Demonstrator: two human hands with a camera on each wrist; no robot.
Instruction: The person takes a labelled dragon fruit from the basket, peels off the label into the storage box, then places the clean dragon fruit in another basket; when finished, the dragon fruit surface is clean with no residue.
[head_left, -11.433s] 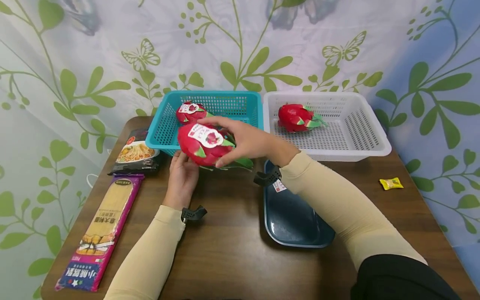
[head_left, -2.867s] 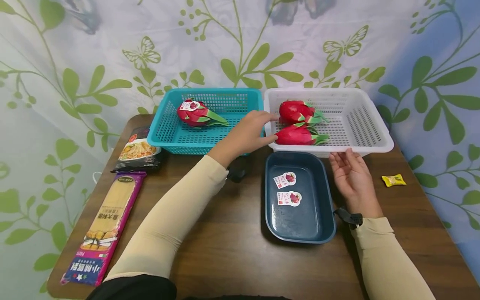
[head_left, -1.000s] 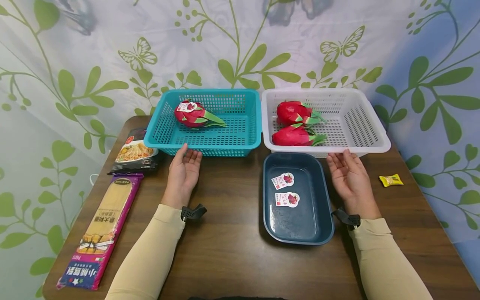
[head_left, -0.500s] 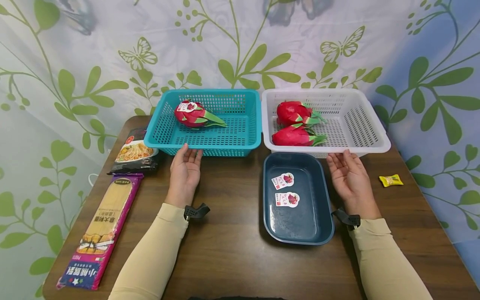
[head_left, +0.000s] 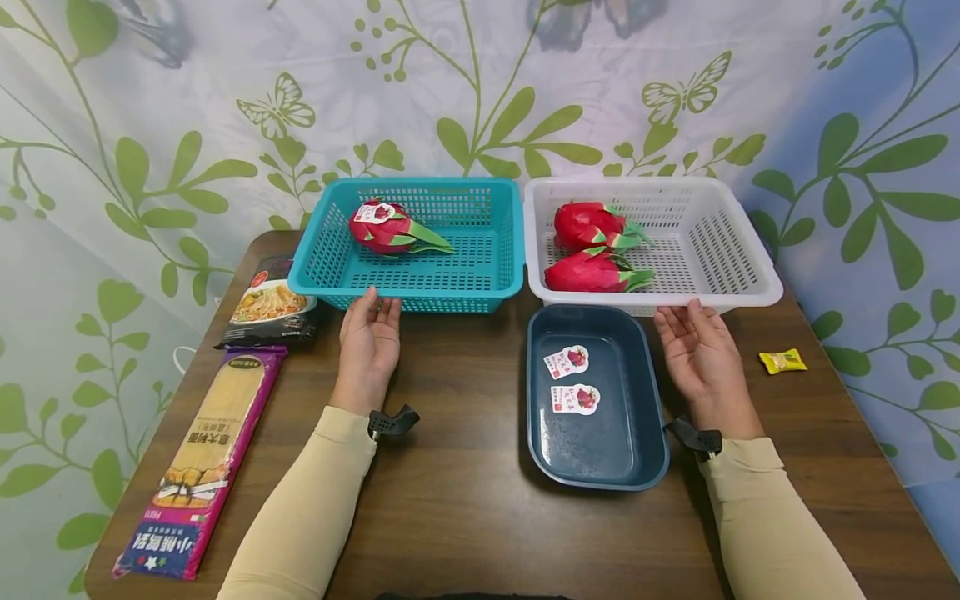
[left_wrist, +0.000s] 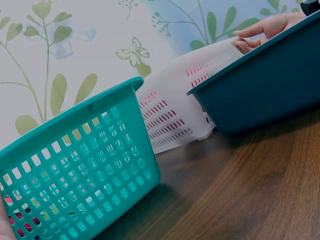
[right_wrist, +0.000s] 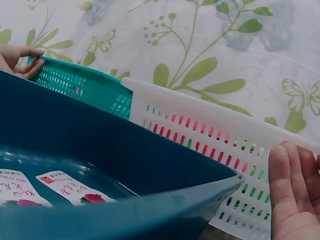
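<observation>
My left hand [head_left: 369, 346] holds the front rim of the teal basket [head_left: 442, 293], palm up, thumb at the rim and fingers below it. One dragon fruit [head_left: 382, 229] with a sticker lies in that basket. At the white basket [head_left: 720, 287], my right hand [head_left: 699, 354] holds the front rim the same way; its fingers [right_wrist: 290, 175] lie against the wall in the right wrist view. Two dragon fruits lie side by side inside, a rear one [head_left: 585, 225] and a front one [head_left: 581, 272]; no sticker shows on them. Two fruit stickers [head_left: 576, 399] lie in the dark blue tub [head_left: 600, 454].
On the left of the wooden table [head_left: 450, 517] are a black noodle packet [head_left: 270, 308] and a long pasta packet [head_left: 210, 450]. A small yellow wrapped packet [head_left: 782, 361] lies at the right. A patterned curtain [head_left: 480, 83] hangs behind the baskets.
Earlier my right hand held a stickered dragon fruit over the teal basket. Later my left hand was at the front fruit in the white basket, then returned to the teal rim; two stickers show in the tub.
</observation>
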